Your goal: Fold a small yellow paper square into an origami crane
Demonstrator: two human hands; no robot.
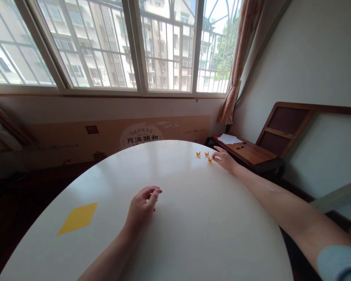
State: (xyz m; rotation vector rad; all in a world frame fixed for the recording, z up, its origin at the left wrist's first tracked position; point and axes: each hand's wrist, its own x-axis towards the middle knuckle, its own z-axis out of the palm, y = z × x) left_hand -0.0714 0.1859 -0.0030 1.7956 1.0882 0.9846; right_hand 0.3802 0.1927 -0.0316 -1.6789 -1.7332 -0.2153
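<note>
Far across the white round table (181, 234), my right hand (223, 160) reaches out with thumb and finger pinched at a small orange-yellow folded paper crane (210, 160). Two similar paper figures stand close by on the tabletop: a left one (198, 154) and a middle one (206, 155). My left hand (144, 201) rests near the table's middle, its fingers curled in and nothing visible in them. To its left lies a flat yellow sheet of paper (78, 217), apart from the hand.
Beyond the right edge of the table stands a wooden chair (251, 150) with white papers (229, 139) on it. A long printed cardboard box (175, 127) is against the wall under the barred window. A patterned curtain (234, 89) hangs at the right.
</note>
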